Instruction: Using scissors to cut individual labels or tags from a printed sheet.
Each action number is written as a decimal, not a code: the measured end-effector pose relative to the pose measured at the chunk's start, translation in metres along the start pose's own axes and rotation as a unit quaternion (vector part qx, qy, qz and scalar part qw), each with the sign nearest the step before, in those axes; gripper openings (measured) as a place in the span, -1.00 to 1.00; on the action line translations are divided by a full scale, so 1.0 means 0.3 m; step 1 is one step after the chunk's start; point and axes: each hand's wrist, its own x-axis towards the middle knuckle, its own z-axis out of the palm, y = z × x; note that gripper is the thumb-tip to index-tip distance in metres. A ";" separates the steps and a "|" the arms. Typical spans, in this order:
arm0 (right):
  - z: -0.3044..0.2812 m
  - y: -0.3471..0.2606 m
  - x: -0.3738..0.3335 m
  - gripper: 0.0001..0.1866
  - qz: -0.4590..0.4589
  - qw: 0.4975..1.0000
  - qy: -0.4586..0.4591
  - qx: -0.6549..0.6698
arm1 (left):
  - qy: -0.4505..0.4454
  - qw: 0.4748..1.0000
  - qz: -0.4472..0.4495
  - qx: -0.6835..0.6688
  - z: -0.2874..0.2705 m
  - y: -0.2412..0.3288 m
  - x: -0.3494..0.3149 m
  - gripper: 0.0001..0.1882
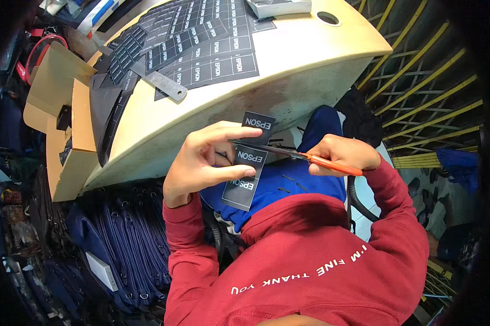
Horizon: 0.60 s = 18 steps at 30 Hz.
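Head cam, facing dn, nr hands

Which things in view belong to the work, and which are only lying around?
In the work:
black label strip, in the left hand
orange-handled scissors, in the right hand
probably the similar label sheets on the table

Apparently just lying around:
cardboard box
navy bundle with metal rings
small white box

This place seems a workshop: printed black sheets lie on the table, and dark-blue fabric goods are piled nearby.
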 end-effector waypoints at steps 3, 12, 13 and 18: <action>0.012 0.028 -0.004 -0.54 0.016 1.000 0.018 0.004 | 0.020 1.000 -0.017 -0.017 -0.006 -0.004 0.000 -0.43; 0.133 0.051 0.071 -0.75 -0.095 0.896 0.346 0.261 | 0.013 0.997 -0.064 -0.048 0.026 -0.005 0.026 -0.44; 0.134 0.053 0.093 -0.79 -0.097 0.887 0.343 0.294 | 0.001 0.997 -0.065 -0.040 0.034 -0.006 0.029 -0.45; 0.116 -0.033 0.152 -0.88 -0.105 0.890 0.360 0.258 | -0.038 0.996 -0.063 -0.046 0.072 -0.014 0.034 -0.55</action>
